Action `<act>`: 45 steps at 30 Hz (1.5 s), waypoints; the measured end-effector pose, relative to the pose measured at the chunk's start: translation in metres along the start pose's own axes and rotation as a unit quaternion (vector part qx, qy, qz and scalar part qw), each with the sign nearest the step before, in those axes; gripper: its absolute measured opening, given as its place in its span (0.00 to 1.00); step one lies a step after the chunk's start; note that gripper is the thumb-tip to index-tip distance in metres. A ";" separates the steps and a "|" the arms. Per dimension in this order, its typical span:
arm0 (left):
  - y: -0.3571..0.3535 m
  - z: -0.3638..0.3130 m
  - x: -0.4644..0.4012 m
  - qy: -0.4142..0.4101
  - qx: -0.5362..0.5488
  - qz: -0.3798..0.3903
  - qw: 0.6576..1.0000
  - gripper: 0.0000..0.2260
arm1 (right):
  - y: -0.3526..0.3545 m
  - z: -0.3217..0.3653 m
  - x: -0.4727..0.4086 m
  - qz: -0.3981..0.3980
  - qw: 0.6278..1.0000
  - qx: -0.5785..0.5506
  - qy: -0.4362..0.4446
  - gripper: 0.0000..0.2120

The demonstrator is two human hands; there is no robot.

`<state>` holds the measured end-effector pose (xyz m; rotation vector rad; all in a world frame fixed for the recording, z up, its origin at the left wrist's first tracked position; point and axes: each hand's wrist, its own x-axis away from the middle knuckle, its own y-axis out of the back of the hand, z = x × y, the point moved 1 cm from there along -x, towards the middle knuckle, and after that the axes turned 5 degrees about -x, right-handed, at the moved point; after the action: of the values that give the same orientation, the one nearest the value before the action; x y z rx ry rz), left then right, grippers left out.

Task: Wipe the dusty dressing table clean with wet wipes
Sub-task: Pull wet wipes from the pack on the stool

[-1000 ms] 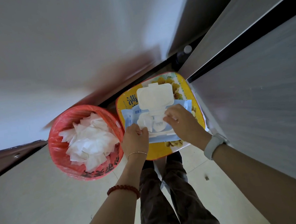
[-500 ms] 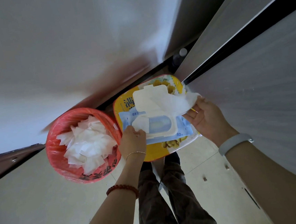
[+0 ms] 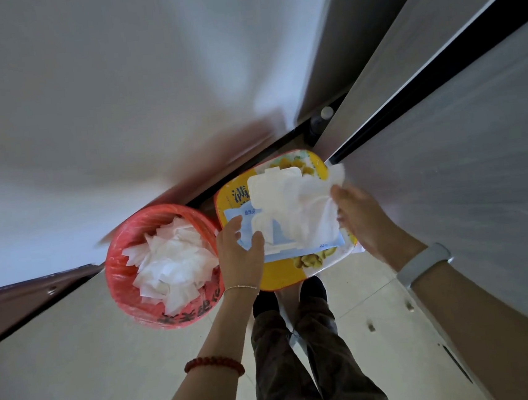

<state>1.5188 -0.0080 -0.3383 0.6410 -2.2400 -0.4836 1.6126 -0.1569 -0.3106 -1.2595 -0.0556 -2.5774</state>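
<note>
A blue wet wipe pack (image 3: 293,245) with its white flip lid (image 3: 268,188) open lies on a yellow stool seat (image 3: 279,275). My left hand (image 3: 239,254) presses down on the pack's left end with fingers spread. My right hand (image 3: 364,219) pinches a white wet wipe (image 3: 312,208) that stretches from the pack's opening up to the right. The grey dressing table front (image 3: 462,164) rises along the right side.
A red-lined bin (image 3: 136,292) full of used white wipes (image 3: 171,260) stands left of the stool. My legs and dark shoes (image 3: 300,325) are on the pale tiled floor below it. A white wall fills the upper left.
Both hands were at the pack's opening a second ago. My right hand has since drawn a wipe out and up to the right, while my left hand stays on the pack.
</note>
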 end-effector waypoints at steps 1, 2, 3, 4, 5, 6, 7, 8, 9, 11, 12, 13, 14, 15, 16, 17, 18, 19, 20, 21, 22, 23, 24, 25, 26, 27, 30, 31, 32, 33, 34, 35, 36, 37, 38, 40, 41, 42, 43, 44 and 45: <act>0.002 -0.001 0.001 0.008 0.025 0.003 1.000 0.16 | -0.003 0.002 0.003 0.047 0.999 0.007 -0.012 0.10; 0.002 -0.002 0.001 0.023 0.058 0.012 0.998 0.14 | -0.005 0.004 0.008 0.096 0.995 -0.008 -0.025 0.11; 0.003 -0.005 0.001 0.050 0.094 0.024 0.994 0.13 | -0.004 0.005 0.009 0.102 0.993 -0.047 -0.031 0.10; 0.004 -0.007 0.001 0.082 0.129 0.037 0.988 0.13 | -0.003 0.007 0.011 0.083 0.991 -0.099 -0.024 0.07; 0.004 -0.009 0.000 0.111 0.158 0.049 0.980 0.13 | 0.001 0.008 0.010 0.059 0.990 -0.127 -0.011 0.07; 0.004 -0.011 0.000 0.131 0.179 0.058 0.973 0.13 | 0.003 0.009 0.009 0.030 0.992 -0.125 0.002 0.09; 0.003 -0.013 0.000 0.137 0.189 0.066 0.970 0.12 | 0.005 0.009 0.008 0.014 0.996 -0.090 0.014 0.10; 0.002 -0.015 0.000 0.135 0.187 0.077 0.970 0.11 | 0.008 0.007 0.009 0.002 0.998 -0.056 0.018 0.11; 0.001 -0.015 -0.001 0.133 0.186 0.092 0.969 0.09 | 0.010 0.005 0.010 -0.005 0.999 -0.040 0.010 0.13; -0.001 -0.017 -0.001 0.146 0.199 0.131 0.960 0.07 | 0.008 0.004 0.015 0.025 0.998 -0.050 -0.015 0.12; -0.003 -0.019 0.000 0.157 0.209 0.150 0.954 0.08 | 0.007 0.003 0.017 0.045 0.997 -0.065 -0.023 0.12; -0.005 -0.019 0.001 0.162 0.211 0.160 0.951 0.10 | 0.007 0.004 0.018 0.060 0.995 -0.078 -0.030 0.12; -0.007 -0.020 0.001 0.165 0.204 0.166 0.950 0.13 | 0.006 0.005 0.021 0.073 0.993 -0.087 -0.039 0.12; -0.009 -0.020 0.002 0.162 0.196 0.170 0.952 0.15 | 0.005 0.005 0.022 0.082 0.991 -0.097 -0.049 0.11; -0.010 -0.020 0.003 0.156 0.198 0.173 0.952 0.14 | 0.003 0.004 0.024 0.095 0.988 -0.110 -0.061 0.11; -0.011 -0.021 0.003 0.151 0.208 0.174 0.951 0.11 | 0.003 0.001 0.023 0.104 0.984 -0.122 -0.074 0.13; -0.011 -0.020 0.002 0.155 0.222 0.171 0.947 0.11 | 0.001 0.001 0.024 0.114 0.980 -0.143 -0.082 0.15; -0.011 -0.018 0.001 0.163 0.239 0.166 0.943 0.12 | 0.001 0.000 0.025 0.120 0.974 -0.172 -0.086 0.16; -0.010 -0.016 -0.001 0.180 0.256 0.166 0.935 0.14 | 0.001 0.001 0.024 0.117 0.968 -0.205 -0.081 0.16; -0.009 -0.016 -0.002 0.201 0.277 0.172 0.924 0.13 | 0.003 0.001 0.022 0.106 0.963 -0.237 -0.072 0.17; -0.008 -0.017 -0.001 0.221 0.292 0.184 0.912 0.08 | 0.002 0.001 0.021 0.093 0.958 -0.264 -0.062 0.18; -0.007 -0.017 0.000 0.238 0.302 0.198 0.902 0.04 | 0.004 -0.001 0.019 0.080 0.953 -0.288 -0.056 0.19; -0.006 -0.017 0.001 0.241 0.310 0.213 0.895 0.04 | 0.005 -0.003 0.018 0.070 0.951 -0.298 -0.053 0.19; -0.007 -0.015 0.001 0.223 0.313 0.222 0.896 0.06 | 0.007 -0.005 0.016 0.047 0.953 -0.297 -0.047 0.18; -0.006 -0.014 0.001 0.201 0.315 0.226 0.900 0.07 | 0.008 -0.007 0.015 0.017 0.957 -0.288 -0.036 0.17; -0.005 -0.013 0.001 0.183 0.311 0.218 0.907 0.07 | 0.011 -0.010 0.012 -0.037 0.964 -0.262 -0.026 0.17; -0.004 -0.010 -0.003 0.158 0.257 0.166 0.939 0.08 | 0.022 -0.018 0.006 -0.216 0.969 -0.113 -0.030 0.15; -0.005 -0.009 -0.003 0.148 0.233 0.151 0.949 0.09 | 0.024 -0.021 0.005 -0.249 0.965 -0.073 -0.026 0.16; -0.007 -0.008 -0.003 0.143 0.220 0.141 0.955 0.10 | 0.024 -0.024 0.005 -0.267 0.962 -0.058 -0.020 0.16; -0.008 -0.010 -0.002 0.138 0.216 0.138 0.957 0.10 | 0.025 -0.026 0.004 -0.279 0.958 -0.061 -0.022 0.16; -0.009 -0.011 0.000 0.140 0.226 0.146 0.953 0.11 | 0.024 -0.027 0.005 -0.278 0.957 -0.081 -0.027 0.15; -0.008 -0.013 0.002 0.148 0.256 0.167 0.941 0.11 | 0.023 -0.028 0.005 -0.275 0.955 -0.103 -0.034 0.12; -0.008 -0.015 0.004 0.163 0.291 0.200 0.921 0.11 | 0.021 -0.026 0.006 -0.269 0.955 -0.119 -0.035 0.10; -0.008 -0.018 0.006 0.179 0.308 0.239 0.903 0.10 | 0.020 -0.025 0.006 -0.260 0.958 -0.113 -0.036 0.09; -0.007 -0.020 0.008 0.194 0.312 0.271 0.890 0.09 | 0.019 -0.023 0.007 -0.247 0.965 -0.087 -0.032 0.09; -0.010 -0.021 0.008 0.217 0.328 0.314 0.864 0.10 | 0.016 -0.023 0.007 -0.204 0.978 -0.032 -0.010 0.11; -0.010 -0.022 0.009 0.229 0.327 0.332 0.855 0.11 | 0.013 -0.021 0.008 -0.179 0.984 -0.017 -0.001 0.11; -0.011 -0.025 0.012 0.238 0.313 0.346 0.852 0.12 | 0.008 -0.018 0.010 -0.158 0.987 -0.004 0.010 0.12; -0.013 -0.026 0.013 0.242 0.291 0.353 0.856 0.12 | 0.005 -0.017 0.012 -0.142 0.989 0.022 0.022 0.14; -0.014 -0.027 0.013 0.240 0.269 0.351 0.864 0.09 | 0.002 -0.015 0.013 -0.133 0.989 0.051 0.037 0.15; -0.015 -0.030 0.013 0.232 0.262 0.343 0.872 0.07 | 0.000 -0.014 0.014 -0.130 0.987 0.078 0.053 0.16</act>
<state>1.5377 -0.0318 -0.3192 0.1422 -1.9388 0.5979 1.5933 -0.1624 -0.3087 -1.1205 -0.4193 -2.7890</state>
